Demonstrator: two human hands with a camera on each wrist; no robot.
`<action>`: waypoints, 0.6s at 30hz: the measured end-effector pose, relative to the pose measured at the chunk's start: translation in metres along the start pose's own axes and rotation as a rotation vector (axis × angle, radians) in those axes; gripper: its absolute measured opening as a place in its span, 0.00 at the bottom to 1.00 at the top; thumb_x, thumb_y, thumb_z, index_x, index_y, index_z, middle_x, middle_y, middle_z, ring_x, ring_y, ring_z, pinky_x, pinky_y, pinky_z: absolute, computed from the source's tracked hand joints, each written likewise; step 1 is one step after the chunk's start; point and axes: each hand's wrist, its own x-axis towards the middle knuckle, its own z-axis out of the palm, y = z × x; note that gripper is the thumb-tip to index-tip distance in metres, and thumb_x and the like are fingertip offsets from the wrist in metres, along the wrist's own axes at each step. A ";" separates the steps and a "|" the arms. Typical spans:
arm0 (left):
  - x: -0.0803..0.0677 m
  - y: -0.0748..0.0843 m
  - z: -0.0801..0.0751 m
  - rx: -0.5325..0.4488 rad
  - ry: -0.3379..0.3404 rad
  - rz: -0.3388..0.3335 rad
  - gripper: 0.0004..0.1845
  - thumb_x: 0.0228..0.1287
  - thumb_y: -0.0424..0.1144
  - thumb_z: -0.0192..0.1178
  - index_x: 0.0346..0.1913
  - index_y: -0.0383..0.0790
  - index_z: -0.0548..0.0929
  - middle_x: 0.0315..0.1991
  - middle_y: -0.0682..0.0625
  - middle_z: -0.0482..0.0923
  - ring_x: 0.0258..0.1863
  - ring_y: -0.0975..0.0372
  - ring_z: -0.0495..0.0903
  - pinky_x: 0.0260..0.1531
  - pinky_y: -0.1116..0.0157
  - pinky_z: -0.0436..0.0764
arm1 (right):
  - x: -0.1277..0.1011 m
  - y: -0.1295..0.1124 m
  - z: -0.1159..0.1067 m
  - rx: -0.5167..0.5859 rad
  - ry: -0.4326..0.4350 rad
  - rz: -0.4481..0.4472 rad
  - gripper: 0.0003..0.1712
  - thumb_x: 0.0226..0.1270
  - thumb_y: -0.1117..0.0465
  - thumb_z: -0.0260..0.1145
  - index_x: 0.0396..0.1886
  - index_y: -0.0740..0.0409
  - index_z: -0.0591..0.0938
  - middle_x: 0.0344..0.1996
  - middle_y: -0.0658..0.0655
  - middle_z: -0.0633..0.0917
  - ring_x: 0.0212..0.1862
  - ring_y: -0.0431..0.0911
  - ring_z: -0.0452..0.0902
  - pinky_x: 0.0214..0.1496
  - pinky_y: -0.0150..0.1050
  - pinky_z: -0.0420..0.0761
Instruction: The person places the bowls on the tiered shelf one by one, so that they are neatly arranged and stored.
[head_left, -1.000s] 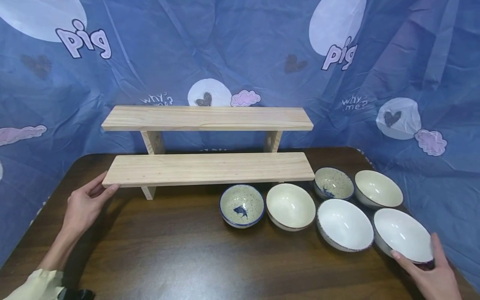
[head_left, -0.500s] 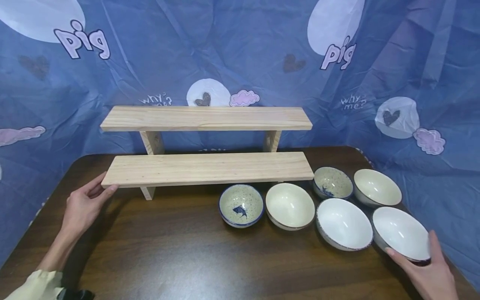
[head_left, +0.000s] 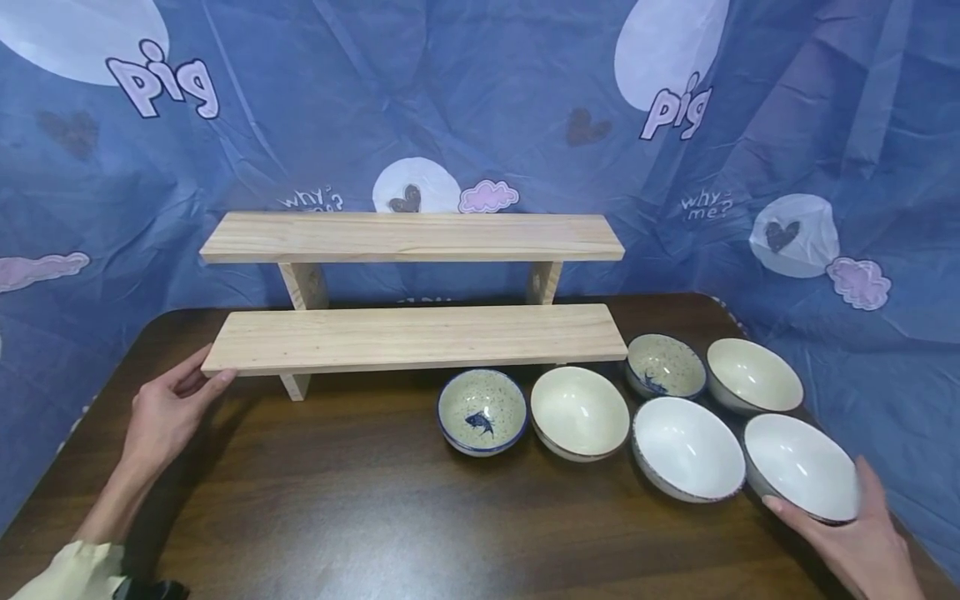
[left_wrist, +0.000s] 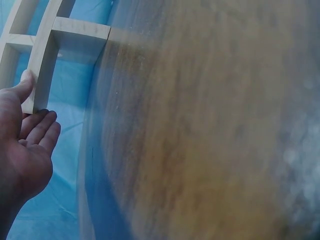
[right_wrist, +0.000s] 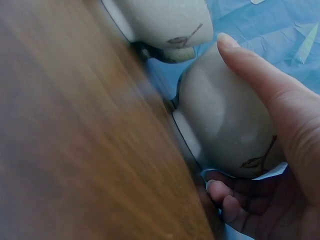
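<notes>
My left hand (head_left: 167, 417) pinches the front left corner of the lower board of a two-tier wooden shelf (head_left: 420, 337). In the left wrist view, the thumb lies on one face of the board (left_wrist: 42, 75), the fingers behind it. At the far right, my right hand (head_left: 862, 533) holds a white bowl (head_left: 804, 467) near the table's edge. In the right wrist view, the thumb (right_wrist: 255, 75) lies along the wall of this bowl (right_wrist: 225, 115), which bears a brown twig pattern, and the fingers curl round its other side.
Left of the held bowl is another white bowl (head_left: 690, 450). Two cream bowls (head_left: 581, 412) and two speckled bowls with blue fish (head_left: 482, 410) stand close by, along the shelf's right front. A blue printed cloth (head_left: 480, 100) hangs behind the brown table (head_left: 337, 500).
My right hand has shifted slightly left and up, its thumb sliding a little farther left along the bowl's near side. The left hand stays on the shelf corner.
</notes>
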 end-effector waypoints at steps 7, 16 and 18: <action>-0.001 -0.001 -0.001 -0.011 -0.002 0.006 0.35 0.63 0.51 0.62 0.69 0.39 0.66 0.57 0.32 0.72 0.46 0.76 0.74 0.31 0.85 0.69 | 0.002 -0.002 -0.001 -0.033 -0.029 0.000 0.76 0.48 0.35 0.72 0.73 0.59 0.26 0.70 0.76 0.39 0.66 0.75 0.44 0.59 0.69 0.55; 0.000 -0.001 -0.001 -0.015 -0.009 -0.002 0.35 0.63 0.51 0.62 0.69 0.39 0.66 0.57 0.33 0.71 0.48 0.72 0.75 0.31 0.85 0.69 | -0.002 0.001 0.004 -0.032 0.044 0.010 0.74 0.47 0.32 0.70 0.74 0.55 0.30 0.68 0.79 0.49 0.64 0.75 0.51 0.59 0.67 0.57; 0.000 -0.001 -0.001 -0.017 -0.009 -0.002 0.36 0.63 0.52 0.62 0.69 0.39 0.66 0.57 0.32 0.71 0.47 0.74 0.74 0.31 0.85 0.69 | -0.002 0.002 0.004 -0.032 0.061 0.004 0.73 0.48 0.33 0.70 0.75 0.55 0.32 0.67 0.79 0.51 0.63 0.75 0.53 0.59 0.67 0.57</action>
